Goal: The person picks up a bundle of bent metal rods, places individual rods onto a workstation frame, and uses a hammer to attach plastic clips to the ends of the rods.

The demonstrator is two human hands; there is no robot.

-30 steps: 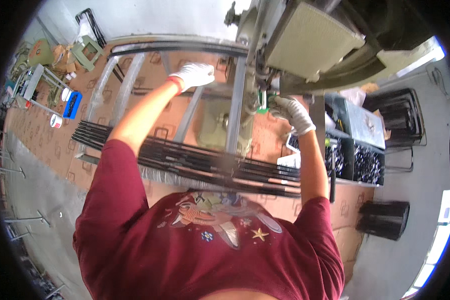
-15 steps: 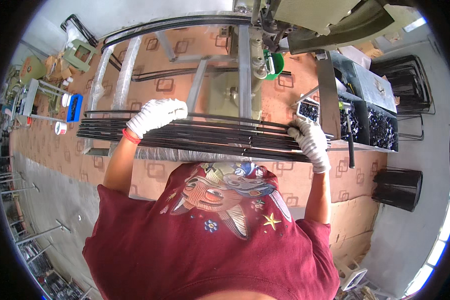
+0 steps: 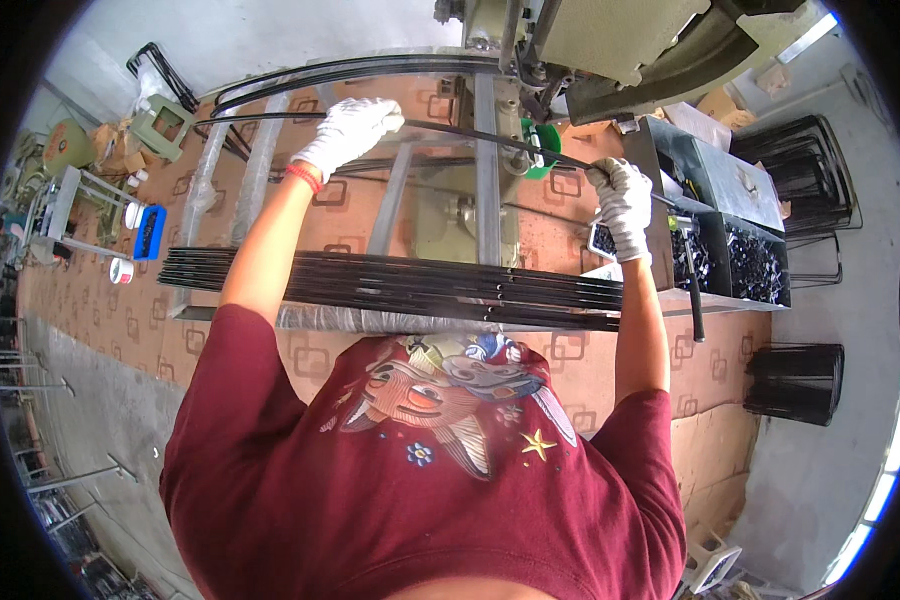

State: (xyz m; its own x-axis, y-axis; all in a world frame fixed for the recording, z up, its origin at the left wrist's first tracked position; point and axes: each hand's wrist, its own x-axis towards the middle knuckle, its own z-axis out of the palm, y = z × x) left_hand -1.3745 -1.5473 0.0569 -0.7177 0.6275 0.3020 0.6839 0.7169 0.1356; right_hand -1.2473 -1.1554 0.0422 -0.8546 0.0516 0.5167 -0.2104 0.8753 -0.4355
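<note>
Rod [image 3: 490, 137]: just lifted clear of the bundle [image 3: 400, 285], now strung from left grip [image 3: 355, 135] to right grip [image 3: 624, 205], one piece separated.
Gloves [image 3: 342, 145]: both closed around the rod.
Bundle: nearer the shirt [image 3: 420, 500] than either grip.
Machine [image 3: 620, 45]: beyond the right grip.

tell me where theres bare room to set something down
Bare floor shows between the blue bin and the metal frame, and between the right forearm and the black stack. Crowded: the rod bundle lying across the frame, and the bench bins holding small black pieces.
</note>
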